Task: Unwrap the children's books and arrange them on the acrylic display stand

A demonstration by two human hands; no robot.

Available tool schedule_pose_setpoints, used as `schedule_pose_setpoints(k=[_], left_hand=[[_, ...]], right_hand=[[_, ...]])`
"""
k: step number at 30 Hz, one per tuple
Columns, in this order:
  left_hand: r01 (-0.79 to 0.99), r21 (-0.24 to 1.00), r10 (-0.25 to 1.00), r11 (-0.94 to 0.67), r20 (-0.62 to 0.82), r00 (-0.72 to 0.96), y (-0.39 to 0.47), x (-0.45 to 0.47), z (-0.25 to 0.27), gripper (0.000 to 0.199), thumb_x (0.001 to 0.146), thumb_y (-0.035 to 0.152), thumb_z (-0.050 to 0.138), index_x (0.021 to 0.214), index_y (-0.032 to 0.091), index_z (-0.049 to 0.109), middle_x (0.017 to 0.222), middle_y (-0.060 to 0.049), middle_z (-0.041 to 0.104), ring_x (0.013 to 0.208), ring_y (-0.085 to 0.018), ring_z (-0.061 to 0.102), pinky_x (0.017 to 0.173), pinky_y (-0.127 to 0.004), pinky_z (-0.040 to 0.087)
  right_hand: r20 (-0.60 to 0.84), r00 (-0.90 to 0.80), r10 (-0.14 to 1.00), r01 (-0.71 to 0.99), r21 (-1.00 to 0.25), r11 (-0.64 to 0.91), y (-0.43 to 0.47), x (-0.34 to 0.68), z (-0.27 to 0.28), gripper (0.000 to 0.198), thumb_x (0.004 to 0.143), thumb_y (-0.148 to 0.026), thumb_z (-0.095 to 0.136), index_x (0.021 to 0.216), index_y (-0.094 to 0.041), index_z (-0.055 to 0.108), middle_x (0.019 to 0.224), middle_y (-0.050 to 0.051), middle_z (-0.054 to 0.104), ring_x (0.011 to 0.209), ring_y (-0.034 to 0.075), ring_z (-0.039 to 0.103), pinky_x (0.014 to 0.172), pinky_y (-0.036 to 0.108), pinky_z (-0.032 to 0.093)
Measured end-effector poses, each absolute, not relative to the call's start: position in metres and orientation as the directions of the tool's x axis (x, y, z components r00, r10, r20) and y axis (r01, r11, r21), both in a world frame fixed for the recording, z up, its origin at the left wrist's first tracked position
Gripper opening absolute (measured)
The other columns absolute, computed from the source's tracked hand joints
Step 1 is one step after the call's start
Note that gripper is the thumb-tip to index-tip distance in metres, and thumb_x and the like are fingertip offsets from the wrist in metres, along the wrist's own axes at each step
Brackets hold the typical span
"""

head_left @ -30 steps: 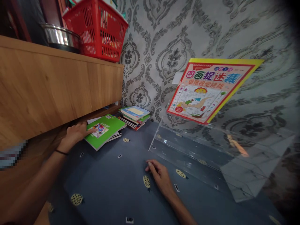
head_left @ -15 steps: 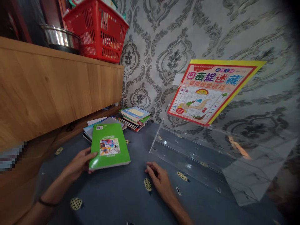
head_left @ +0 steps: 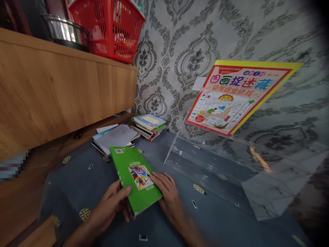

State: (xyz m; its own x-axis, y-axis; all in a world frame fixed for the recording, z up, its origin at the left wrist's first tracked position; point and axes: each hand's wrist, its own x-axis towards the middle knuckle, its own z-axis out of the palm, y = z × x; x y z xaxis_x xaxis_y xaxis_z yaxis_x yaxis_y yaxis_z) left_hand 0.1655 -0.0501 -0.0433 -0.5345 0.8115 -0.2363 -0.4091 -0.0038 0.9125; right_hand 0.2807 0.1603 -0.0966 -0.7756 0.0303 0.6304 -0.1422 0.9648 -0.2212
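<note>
A green book [head_left: 137,185] with a barcode and a colourful picture on its cover is held tilted over the dark blue cloth. My left hand [head_left: 114,199] grips its left edge, thumb on the cover and fingers underneath. At the right edge, my right hand [head_left: 168,192] has its fingers over the cover beside the picture; its thumb is hidden. Behind the book lies a loose pile of books [head_left: 115,137] with a grey one on top. A neater stack of books [head_left: 149,123] stands farther back, by the wall.
On the right stands a clear tiered acrylic rack [head_left: 205,168], with a yellow-and-red picture book [head_left: 223,99] upright at its back. A wooden cabinet [head_left: 64,92] on the left carries a red basket [head_left: 110,31] and a metal pot [head_left: 66,32]. Patterned wallpaper covers the wall behind.
The green book has moved nearer and to the right, away from the loose pile, and turned. My right hand has come up from the cloth onto its right edge.
</note>
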Motion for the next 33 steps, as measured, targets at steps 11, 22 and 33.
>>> schedule_pose_setpoints(k=[11, 22, 33], left_hand=[[0.880, 0.422, 0.639, 0.218, 0.620, -0.456, -0.073, 0.097, -0.048, 0.033, 0.089, 0.037, 0.063, 0.119, 0.022, 0.061, 0.128, -0.013, 0.063, 0.122, -0.030, 0.057, 0.105, -0.047, 0.046], [0.642, 0.765, 0.704, -0.045, 0.481, -0.523, -0.046, 0.094, 0.001, 0.032, 0.088, 0.048, 0.058, 0.080, 0.018, 0.068, 0.076, -0.001, 0.068, 0.072, -0.018, 0.061, 0.068, -0.026, 0.047], [0.046, 0.975, 0.756, -0.219, 0.199, -0.624, -0.016, 0.104, 0.007, 0.054, 0.080, 0.063, 0.068, 0.102, 0.014, 0.072, 0.096, -0.008, 0.076, 0.092, -0.026, 0.069, 0.080, -0.032, 0.055]], right_hand=[[0.664, -0.740, 0.105, -0.284, -0.450, 0.847, 0.164, 0.287, -0.064, 0.031, 0.099, -0.031, 0.053, 0.126, -0.030, 0.069, 0.116, 0.010, 0.075, 0.109, 0.027, 0.070, 0.093, 0.045, 0.058], [0.560, -0.582, 0.590, -0.100, -0.769, 0.632, 0.150, 0.287, 0.000, 0.030, 0.079, -0.049, 0.074, 0.095, -0.025, 0.077, 0.088, 0.005, 0.078, 0.078, 0.024, 0.072, 0.070, 0.035, 0.058], [0.240, -0.732, 0.637, -0.133, -0.968, 0.212, 0.127, 0.276, -0.051, 0.051, 0.076, -0.066, 0.071, 0.090, -0.018, 0.076, 0.086, 0.009, 0.078, 0.079, 0.026, 0.072, 0.073, 0.036, 0.058]])
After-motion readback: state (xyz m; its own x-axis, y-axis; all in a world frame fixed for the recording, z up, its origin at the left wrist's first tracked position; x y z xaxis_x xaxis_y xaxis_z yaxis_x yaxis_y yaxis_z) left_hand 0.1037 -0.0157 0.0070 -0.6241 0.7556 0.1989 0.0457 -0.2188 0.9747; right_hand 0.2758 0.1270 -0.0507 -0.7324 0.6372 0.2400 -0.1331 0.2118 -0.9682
